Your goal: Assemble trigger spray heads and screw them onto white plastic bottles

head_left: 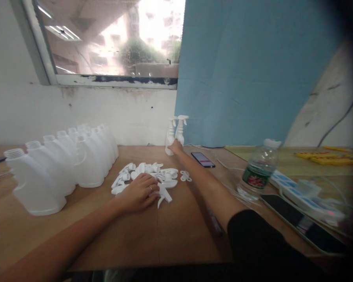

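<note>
Two white spray bottles (170,137) with trigger tops stand upright side by side at the back of the table. My right hand (175,146) reaches out to them, its fingers closed on the lower part of a bottle. Nearer to me lies a loose pile of white trigger spray heads (147,169). Over the pile's front edge is my left hand (141,192), wearing a ring, with bent fingers around a spray head (164,194); its fingertips are partly hidden. Small white rings (185,176) lie right of the pile.
Rows of open translucent bottles (41,180) stand on the left. On the right are a water bottle (257,172), a power strip (308,199) and a dark phone (302,223). Another phone (203,159) lies near the back. A pen-like object (214,221) lies beneath my right arm.
</note>
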The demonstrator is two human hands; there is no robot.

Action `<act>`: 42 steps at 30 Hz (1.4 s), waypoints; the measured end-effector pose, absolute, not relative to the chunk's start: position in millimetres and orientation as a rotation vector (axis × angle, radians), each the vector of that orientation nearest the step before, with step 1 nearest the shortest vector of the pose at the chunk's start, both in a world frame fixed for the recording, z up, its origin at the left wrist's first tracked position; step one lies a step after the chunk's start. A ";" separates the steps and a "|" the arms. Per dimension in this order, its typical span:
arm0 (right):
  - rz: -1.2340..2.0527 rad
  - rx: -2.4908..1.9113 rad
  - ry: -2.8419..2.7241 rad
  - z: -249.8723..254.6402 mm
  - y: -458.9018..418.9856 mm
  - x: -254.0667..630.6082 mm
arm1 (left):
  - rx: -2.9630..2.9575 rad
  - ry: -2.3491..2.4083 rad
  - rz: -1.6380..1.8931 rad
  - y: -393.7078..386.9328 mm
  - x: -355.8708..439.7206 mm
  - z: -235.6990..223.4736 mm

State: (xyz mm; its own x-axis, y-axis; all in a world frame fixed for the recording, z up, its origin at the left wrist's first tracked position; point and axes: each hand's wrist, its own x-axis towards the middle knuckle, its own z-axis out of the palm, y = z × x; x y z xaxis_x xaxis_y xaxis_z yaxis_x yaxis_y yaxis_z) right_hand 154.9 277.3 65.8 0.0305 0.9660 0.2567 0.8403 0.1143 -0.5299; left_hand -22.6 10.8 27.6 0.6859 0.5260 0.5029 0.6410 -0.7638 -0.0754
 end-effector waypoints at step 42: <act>0.035 -0.929 -2.640 8.1 140.2 275.0 | -2.807 -0.804 -0.402 17.7 -33.9 25.6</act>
